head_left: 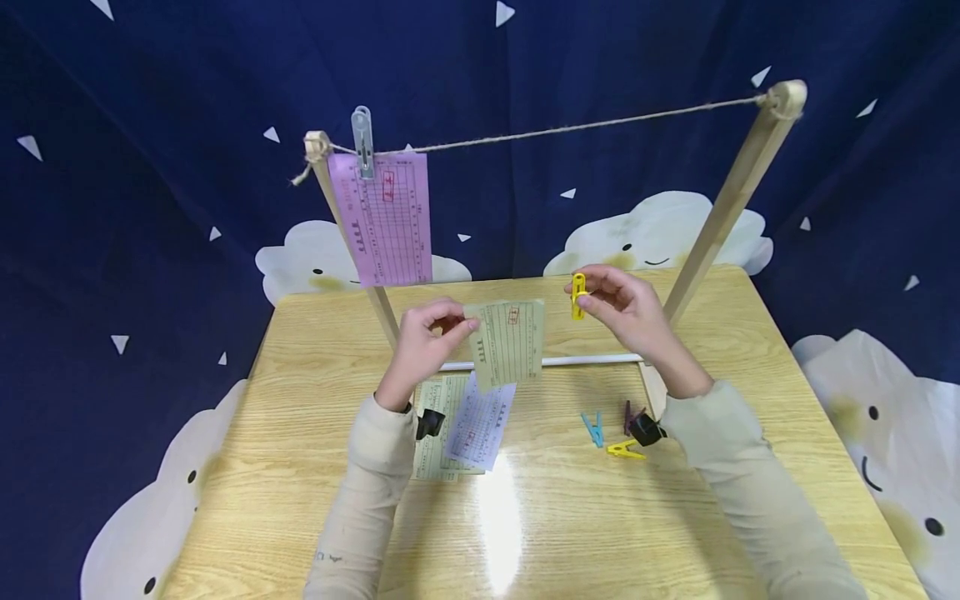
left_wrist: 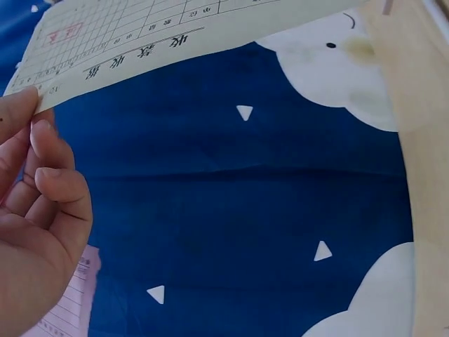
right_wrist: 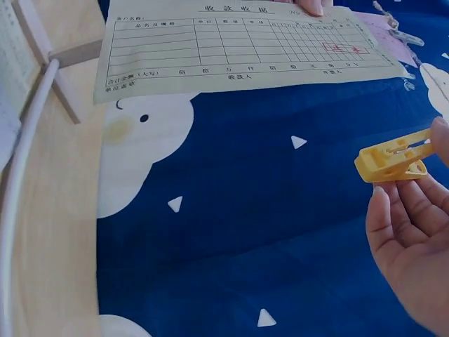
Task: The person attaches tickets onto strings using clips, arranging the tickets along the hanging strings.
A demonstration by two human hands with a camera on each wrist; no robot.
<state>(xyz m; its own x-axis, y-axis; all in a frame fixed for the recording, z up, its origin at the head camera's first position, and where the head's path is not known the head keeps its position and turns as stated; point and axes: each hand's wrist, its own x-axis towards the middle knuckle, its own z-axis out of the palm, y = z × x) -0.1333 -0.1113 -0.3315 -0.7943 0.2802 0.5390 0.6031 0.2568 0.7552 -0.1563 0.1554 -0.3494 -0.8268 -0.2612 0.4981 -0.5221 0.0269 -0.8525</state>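
Note:
Between thumb and finger my left hand (head_left: 427, 342) pinches the edge of a pale green receipt slip (head_left: 512, 343), held up over the table. A red stamp and printed table show on the slip in the right wrist view. My right hand (head_left: 626, 308) holds a yellow clothespin (head_left: 578, 297) upright, to the right of the slip and apart from it. Above, a twine line (head_left: 570, 131) runs between two wooden posts. From its left end hangs a pink receipt slip (head_left: 386, 221), clipped by a grey clothespin (head_left: 363, 142).
On the table (head_left: 315, 467) lie another green slip (head_left: 431, 467) and a lilac slip (head_left: 482, 421) overlapping it. To the right lie a blue clothespin (head_left: 593, 430), a second yellow clothespin (head_left: 626, 451) and a dark purple one (head_left: 628, 417). The right post (head_left: 727, 208) rises behind my right hand.

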